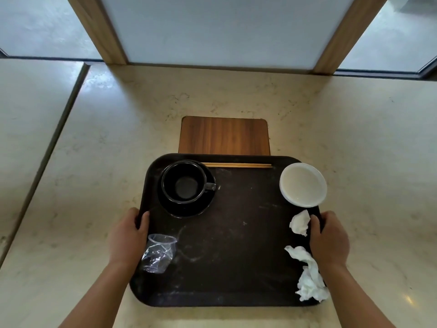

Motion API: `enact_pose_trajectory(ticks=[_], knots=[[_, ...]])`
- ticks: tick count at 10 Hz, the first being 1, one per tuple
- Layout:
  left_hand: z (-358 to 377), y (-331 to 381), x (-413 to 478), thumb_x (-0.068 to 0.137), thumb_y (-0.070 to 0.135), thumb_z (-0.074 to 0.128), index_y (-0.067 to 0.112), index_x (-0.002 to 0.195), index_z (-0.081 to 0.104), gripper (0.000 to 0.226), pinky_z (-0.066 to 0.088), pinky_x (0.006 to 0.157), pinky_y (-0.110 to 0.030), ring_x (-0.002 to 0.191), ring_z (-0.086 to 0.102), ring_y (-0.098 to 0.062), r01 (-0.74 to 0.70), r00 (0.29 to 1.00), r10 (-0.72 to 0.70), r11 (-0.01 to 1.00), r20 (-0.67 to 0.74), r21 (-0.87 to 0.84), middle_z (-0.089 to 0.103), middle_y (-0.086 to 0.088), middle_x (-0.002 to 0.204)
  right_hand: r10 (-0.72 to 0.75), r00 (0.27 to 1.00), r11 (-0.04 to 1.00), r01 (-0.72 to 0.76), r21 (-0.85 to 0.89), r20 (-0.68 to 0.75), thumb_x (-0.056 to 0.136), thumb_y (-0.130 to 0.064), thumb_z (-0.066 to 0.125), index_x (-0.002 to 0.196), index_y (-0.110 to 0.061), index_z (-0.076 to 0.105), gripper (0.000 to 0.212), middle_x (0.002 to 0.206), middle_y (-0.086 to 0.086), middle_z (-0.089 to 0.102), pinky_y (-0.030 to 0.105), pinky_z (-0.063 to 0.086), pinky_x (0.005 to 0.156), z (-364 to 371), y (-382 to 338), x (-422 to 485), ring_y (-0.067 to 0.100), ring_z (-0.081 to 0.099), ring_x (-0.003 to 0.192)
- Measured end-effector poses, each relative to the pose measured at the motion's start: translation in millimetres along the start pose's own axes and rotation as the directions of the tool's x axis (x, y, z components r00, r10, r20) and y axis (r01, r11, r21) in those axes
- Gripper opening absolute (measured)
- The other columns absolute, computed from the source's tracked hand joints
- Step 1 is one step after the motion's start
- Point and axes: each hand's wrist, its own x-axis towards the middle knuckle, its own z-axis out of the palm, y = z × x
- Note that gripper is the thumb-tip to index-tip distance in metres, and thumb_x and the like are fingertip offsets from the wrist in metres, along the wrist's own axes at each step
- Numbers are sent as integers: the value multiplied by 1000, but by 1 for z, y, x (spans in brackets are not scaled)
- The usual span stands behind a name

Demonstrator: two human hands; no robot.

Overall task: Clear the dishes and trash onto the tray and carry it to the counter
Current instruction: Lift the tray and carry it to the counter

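A dark brown tray (236,245) lies in front of me over a pale stone surface. My left hand (128,235) grips its left rim and my right hand (329,237) grips its right rim. On the tray a black cup (183,181) stands on a black saucer (189,209) at the far left. Wooden chopsticks (238,165) lie along the far edge. A white bowl (303,184) sits at the far right. Two crumpled white napkins, one small (299,223) and one larger (309,275), lie along the right side. A crushed clear plastic cup (159,253) lies at the left.
A wooden placemat (224,136) lies on the stone surface (94,162) just beyond the tray. A seam or edge (47,150) runs diagonally at the left. Wooden frame posts (101,31) and frosted panels rise behind.
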Motion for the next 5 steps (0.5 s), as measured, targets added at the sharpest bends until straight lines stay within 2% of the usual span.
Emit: enact_pose_trajectory(ticks=[1,2,3,4,5], knots=[[-8,3,8,98,32,55,13,81,56,25,52,61,-43,64,60,-25,22,992,-17,999,121,-35,61,-5,68,-1,997,1000,-1,25,72,95,-26,57,85,-15,58,15,76,5,62,31,35,57,-10,-3,0,27,56,68],[-19,1,15,96,24,59,9,95,61,16,54,77,-46,82,65,-33,87,965,-74,995,253,-41,67,-10,87,12,986,997,-24,69,167,96,-23,55,103,-10,70,21,92,10,71,32,41,69,-24,-4,3,24,59,80],[-36,-9,-14,94,23,61,11,104,66,16,53,77,-40,91,68,-31,62,978,-48,996,202,-67,68,-6,94,20,977,992,-46,117,211,95,-19,57,111,-8,70,24,104,10,71,32,40,76,-49,9,-17,25,61,90],[-55,-15,-58,93,17,62,10,108,64,16,51,68,-36,75,70,-25,52,995,-39,986,88,-157,71,-6,85,17,978,978,-59,199,209,92,-16,60,109,-9,70,21,100,7,69,34,45,79,-78,25,-46,24,61,88],[-67,-32,-117,96,18,60,14,109,61,14,49,59,-30,64,69,-14,21,1000,-18,972,15,-233,70,0,78,27,966,930,-119,348,259,93,-12,61,97,-12,71,11,85,7,74,48,58,77,-103,57,-90,29,70,77]])
